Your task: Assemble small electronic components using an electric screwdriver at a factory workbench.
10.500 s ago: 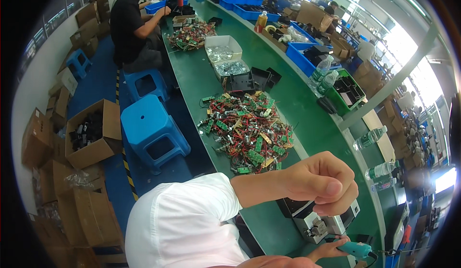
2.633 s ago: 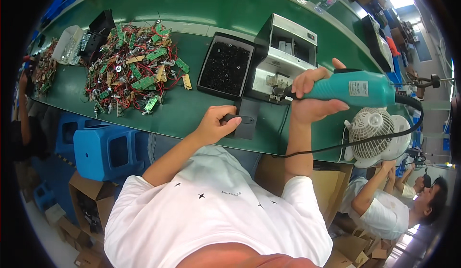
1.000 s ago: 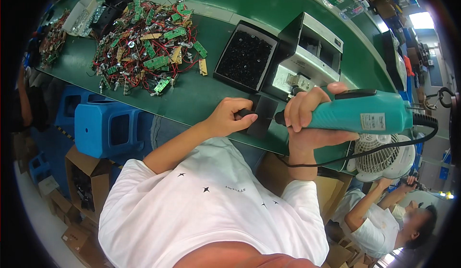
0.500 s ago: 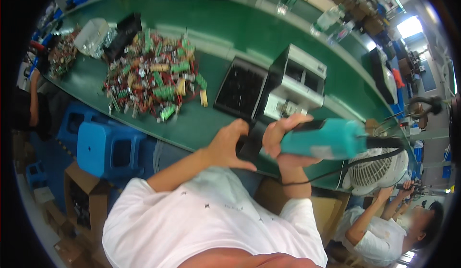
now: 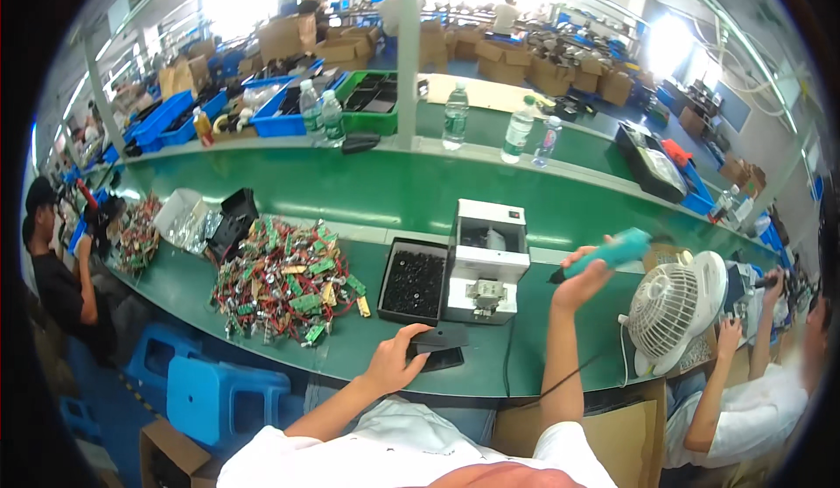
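Left hand [image 5: 395,364] grips a black plate [image 5: 444,338], which partly hides another black piece [image 5: 446,359], by the workbench's [image 5: 529,348] near edge; right hand [image 5: 581,287] clasps a blurred teal power screwdriver [image 5: 619,250], bit indistinct.

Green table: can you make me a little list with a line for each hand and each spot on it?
Left hand: at two flat black pieces; grip unclear
Right hand: holding a teal power tool above the green table
Middle: black tray of small dark bits, beside a boxy machine
Left side: piled circuit boards
Right side: white fan
Behind: clear bottles
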Demonstrator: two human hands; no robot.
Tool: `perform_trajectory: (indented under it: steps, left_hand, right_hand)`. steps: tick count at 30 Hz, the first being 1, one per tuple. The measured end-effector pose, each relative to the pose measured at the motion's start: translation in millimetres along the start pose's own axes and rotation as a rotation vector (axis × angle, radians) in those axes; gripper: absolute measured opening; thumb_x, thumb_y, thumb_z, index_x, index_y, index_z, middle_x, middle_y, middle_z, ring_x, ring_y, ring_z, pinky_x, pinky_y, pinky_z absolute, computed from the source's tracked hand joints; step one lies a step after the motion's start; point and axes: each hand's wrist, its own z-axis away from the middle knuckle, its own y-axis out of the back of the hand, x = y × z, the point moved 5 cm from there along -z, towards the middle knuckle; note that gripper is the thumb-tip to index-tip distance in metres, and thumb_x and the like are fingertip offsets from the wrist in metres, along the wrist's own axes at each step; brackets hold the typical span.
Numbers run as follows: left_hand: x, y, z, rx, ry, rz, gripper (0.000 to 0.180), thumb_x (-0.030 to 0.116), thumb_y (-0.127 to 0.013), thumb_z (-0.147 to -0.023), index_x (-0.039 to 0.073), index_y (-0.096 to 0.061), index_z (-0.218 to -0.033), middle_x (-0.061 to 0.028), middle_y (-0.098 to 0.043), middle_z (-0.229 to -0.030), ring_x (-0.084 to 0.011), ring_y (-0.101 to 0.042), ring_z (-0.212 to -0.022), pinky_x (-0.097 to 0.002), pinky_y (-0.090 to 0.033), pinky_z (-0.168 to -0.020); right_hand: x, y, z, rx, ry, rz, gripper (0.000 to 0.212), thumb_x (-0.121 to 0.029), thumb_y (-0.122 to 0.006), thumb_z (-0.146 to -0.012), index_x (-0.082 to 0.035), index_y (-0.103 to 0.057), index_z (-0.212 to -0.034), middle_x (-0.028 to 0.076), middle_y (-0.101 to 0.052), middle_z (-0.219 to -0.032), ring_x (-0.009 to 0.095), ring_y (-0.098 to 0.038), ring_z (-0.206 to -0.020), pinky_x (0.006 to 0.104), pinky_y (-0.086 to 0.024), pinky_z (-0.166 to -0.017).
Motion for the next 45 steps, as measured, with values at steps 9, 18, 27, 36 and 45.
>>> perform_trajectory:
  steps: [9, 18, 27, 36, 45]
  left_hand:
    - [-6.9, 103.6, -138.8, 0.369, 0.215, 0.579, 0.035, 0.034, -0.041, -0.096, 0.006, -0.042, -0.117, -0.0063, -0.05, -0.099, -0.012, -0.053, -0.077, -0.0248, -0.044, -0.062]
    - [-138.8, 77.0, -273.7, 0.568, 0.575, 0.538, 0.033, 0.024, -0.047, -0.089, 0.0, -0.044, -0.113, -0.0144, -0.054, -0.086, -0.0193, -0.057, -0.055, -0.0274, -0.045, -0.042]
    - [-207.6, 92.8, -304.5, 1.03, 0.587, 0.548, 0.034, 0.006, -0.055, -0.082, 0.0, -0.045, -0.113, -0.0136, -0.056, -0.083, -0.0172, -0.053, -0.052, -0.0281, -0.046, -0.045]
    - [93.5, 101.9, -210.5, 0.317, -0.412, 1.162, 0.019, 0.003, -0.05, -0.089, 0.004, -0.051, -0.108, -0.0124, -0.059, -0.102, -0.0097, -0.044, -0.061, -0.0269, -0.041, -0.062]
    - [167.5, 109.8, -117.1, 0.461, -1.053, 0.405, 0.01, 0.008, -0.064, -0.077, 0.008, -0.055, -0.079, -0.0079, -0.058, -0.075, -0.0173, -0.048, -0.062, -0.0285, -0.045, -0.059]
  right_hand:
    - [55.6, 24.7, 30.8, -0.12, 0.143, 0.518, 0.049, -0.02, -0.055, -0.087, -0.004, -0.036, -0.129, 0.012, -0.052, -0.102, 0.022, -0.052, -0.081, 0.0304, -0.043, -0.073]
    - [59.3, 21.4, 42.6, -0.19, 0.044, 0.41, 0.054, -0.022, -0.058, -0.084, -0.002, -0.04, -0.132, 0.017, -0.049, -0.121, 0.031, -0.055, -0.099, 0.0369, -0.044, -0.085]
    - [43.6, 8.6, 29.4, -0.141, -0.076, 0.288, 0.05, -0.023, -0.054, -0.086, -0.004, -0.04, -0.13, 0.012, -0.056, -0.111, 0.023, -0.058, -0.085, 0.0302, -0.048, -0.073]
    - [97.8, 88.5, -22.7, 0.295, -0.269, -0.059, 0.026, -0.025, -0.039, -0.096, -0.005, -0.057, -0.095, 0.001, -0.049, -0.063, 0.009, -0.042, -0.05, 0.02, -0.037, -0.047]
    - [146.3, 129.6, -26.8, 0.397, -0.288, 0.333, 0.019, -0.02, -0.047, -0.091, -0.006, -0.059, -0.087, 0.0, -0.048, -0.061, 0.007, -0.041, -0.052, 0.021, -0.034, -0.048]
